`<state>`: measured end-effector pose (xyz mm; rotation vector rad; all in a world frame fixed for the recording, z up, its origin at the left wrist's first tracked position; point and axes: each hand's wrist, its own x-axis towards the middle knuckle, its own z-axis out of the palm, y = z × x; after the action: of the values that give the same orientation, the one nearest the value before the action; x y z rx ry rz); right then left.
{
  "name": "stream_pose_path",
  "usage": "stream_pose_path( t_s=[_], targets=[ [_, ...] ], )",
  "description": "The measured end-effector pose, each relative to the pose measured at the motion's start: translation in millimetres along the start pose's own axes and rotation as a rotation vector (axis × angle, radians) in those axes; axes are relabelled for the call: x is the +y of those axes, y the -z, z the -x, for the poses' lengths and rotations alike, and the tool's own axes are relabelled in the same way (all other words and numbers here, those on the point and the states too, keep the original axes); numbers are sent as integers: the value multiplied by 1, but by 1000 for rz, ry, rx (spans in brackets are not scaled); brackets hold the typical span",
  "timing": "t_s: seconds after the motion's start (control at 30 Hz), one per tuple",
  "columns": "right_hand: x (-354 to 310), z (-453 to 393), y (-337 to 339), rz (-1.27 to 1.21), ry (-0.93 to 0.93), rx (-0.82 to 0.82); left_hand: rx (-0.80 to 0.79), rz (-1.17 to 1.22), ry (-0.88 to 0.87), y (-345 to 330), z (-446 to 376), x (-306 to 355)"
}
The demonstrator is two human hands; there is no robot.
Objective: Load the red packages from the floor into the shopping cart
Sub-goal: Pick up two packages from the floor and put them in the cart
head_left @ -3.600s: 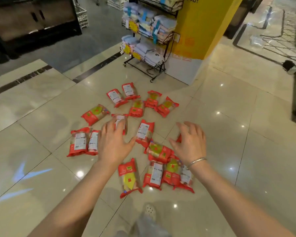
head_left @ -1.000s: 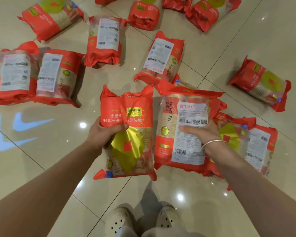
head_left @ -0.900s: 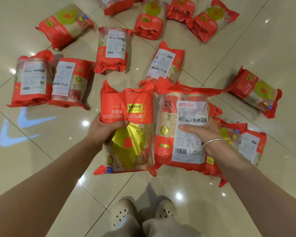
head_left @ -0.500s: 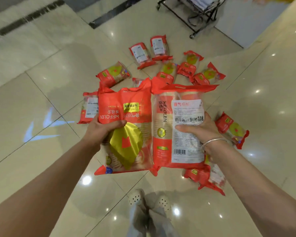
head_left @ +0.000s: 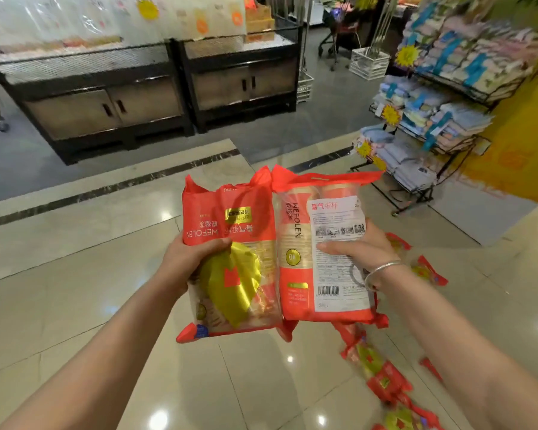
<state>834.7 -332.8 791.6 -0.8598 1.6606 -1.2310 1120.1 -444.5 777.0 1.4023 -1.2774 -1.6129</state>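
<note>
My left hand (head_left: 189, 259) grips a red package with a gold emblem (head_left: 230, 243), held upright at chest height. Beside it, my right hand (head_left: 356, 252), with a silver bangle at the wrist, grips a second red package (head_left: 298, 252) whose white label side faces me. The two packs touch edge to edge. More red packages (head_left: 385, 381) lie blurred on the tiled floor at the lower right, and others (head_left: 429, 270) show behind my right wrist. No shopping cart is clearly visible near me.
Dark display cabinets (head_left: 106, 110) stand across the grey aisle ahead. A wire rack of folded textiles (head_left: 432, 119) stands at the right beside a yellow pillar (head_left: 516, 156). A cart-like frame (head_left: 339, 38) sits far back, blurred.
I have lifted both packages from the floor and my view has swung up and left; the floor pile has dropped to the lower right and the store fixtures have come into sight.
</note>
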Motion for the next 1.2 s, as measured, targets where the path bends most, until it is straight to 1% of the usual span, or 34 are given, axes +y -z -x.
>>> stream_pose_path(
  t_s=[0.13,0.27,0.37,0.57,0.77,0.87,1.03,1.2],
  targets=[
    [-34,-6,-32,45,62,-171,133,64,-50,40,40,13],
    [-55,-10,-71,77,131,-354,321,185,-77,70,86,11],
    [-65,-11,-103,114,148,-497,454,247,-100,90,132,4],
    [-90,33,-183,157,221,-805,714,323,-146,125,246,-16],
    [-100,126,-265,135,266,-1150,1008,355,-172,155,376,-38],
    [-95,181,-304,120,248,-1302,1139,360,-187,167,444,-52],
    [-78,285,-357,121,198,-1469,1304,396,-178,181,557,-86],
    [-58,392,-395,129,199,-1601,1478,402,-163,192,663,-121]
  ],
)
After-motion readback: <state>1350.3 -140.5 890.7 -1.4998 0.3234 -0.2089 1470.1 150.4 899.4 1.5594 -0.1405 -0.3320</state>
